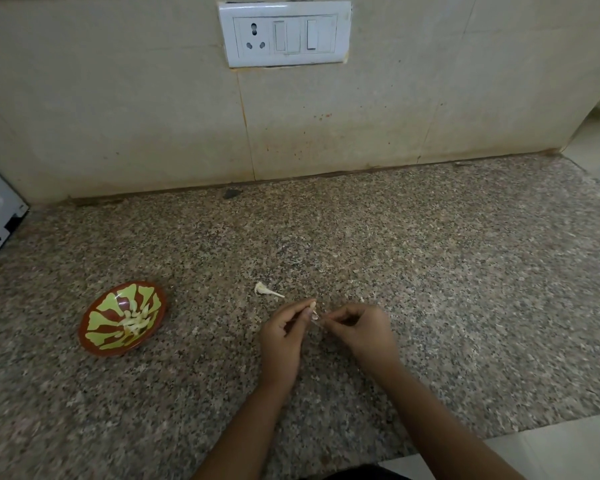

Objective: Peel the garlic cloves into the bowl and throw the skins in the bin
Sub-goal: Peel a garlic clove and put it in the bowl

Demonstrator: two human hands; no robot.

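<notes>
Over the middle of the speckled granite bench (pixel 430 271), toward its front edge, the left hand (pixel 284 337) and right hand (pixel 359 329) meet fingertip to fingertip, both pinching one small garlic clove (pixel 314 312). The clove is pale, with a thin, papery, partly translucent skin showing between the fingers. Just behind the hands lies a white garlic stem scrap (pixel 265 290). Well to the left sits a red-brown bowl (pixel 94 315) with yellow-green markings, holding a small heap of pale peeled cloves (pixel 134 323).
</notes>
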